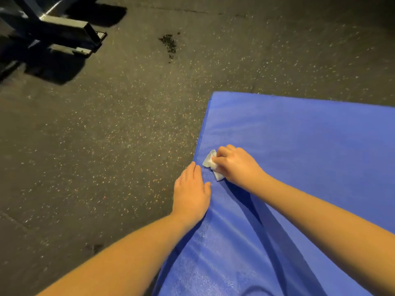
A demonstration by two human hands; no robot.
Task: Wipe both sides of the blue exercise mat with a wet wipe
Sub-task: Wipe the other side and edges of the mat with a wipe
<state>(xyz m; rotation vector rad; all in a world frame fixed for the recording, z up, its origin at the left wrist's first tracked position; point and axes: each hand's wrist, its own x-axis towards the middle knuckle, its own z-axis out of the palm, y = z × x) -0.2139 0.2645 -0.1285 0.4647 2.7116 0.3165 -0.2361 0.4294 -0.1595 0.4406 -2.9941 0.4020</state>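
The blue exercise mat (299, 146) lies flat on the floor and fills the right half of the view; its left edge runs diagonally down the middle. My right hand (237, 164) grips a crumpled white wet wipe (211, 164) and presses it onto the mat close to that left edge. My left hand (191, 193) rests flat, fingers straight, on the mat's left edge just below the wipe. The mat's surface near me looks shiny and streaked.
Dark speckled rubber floor (96, 135) surrounds the mat on the left and far side. A metal equipment base (64, 33) stands at the top left. A small dark patch of crumbs (170, 42) lies on the floor beyond the mat.
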